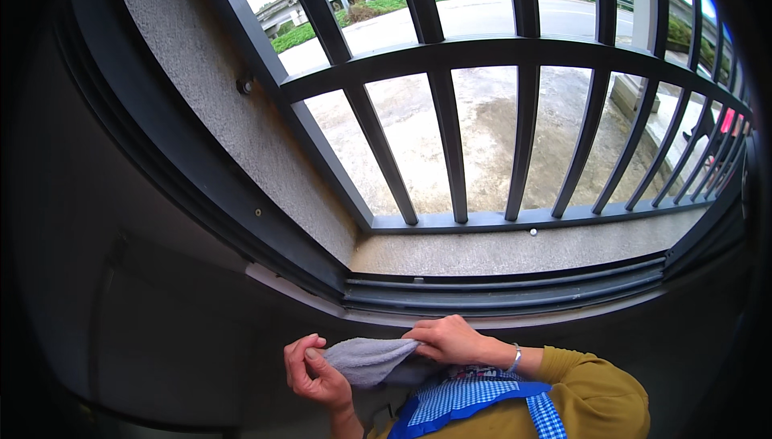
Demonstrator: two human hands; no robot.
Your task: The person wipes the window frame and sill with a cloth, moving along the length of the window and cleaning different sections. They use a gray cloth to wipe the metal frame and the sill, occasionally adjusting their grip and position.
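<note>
A grey cloth point(369, 359) is stretched between my two hands, in front of my apron point(464, 404). My left hand point(318, 372) has its fingers curled at the cloth's left end. With bunched fingers, my right hand point(449, 340) pinches the right end, where the fabric narrows to a gathered corner. Just beyond my hands runs the sliding window's metal track point(506, 295). Some of the cloth's lower side lies in shadow.
Dark metal window bars point(455, 149) stand past the rough concrete sill point(512, 252). A dark window frame point(241, 198) rises at left. A bolt point(243, 85) juts from the side wall. Outside are a paved yard point(482, 131) and, at far right, a partly hidden person point(727, 128).
</note>
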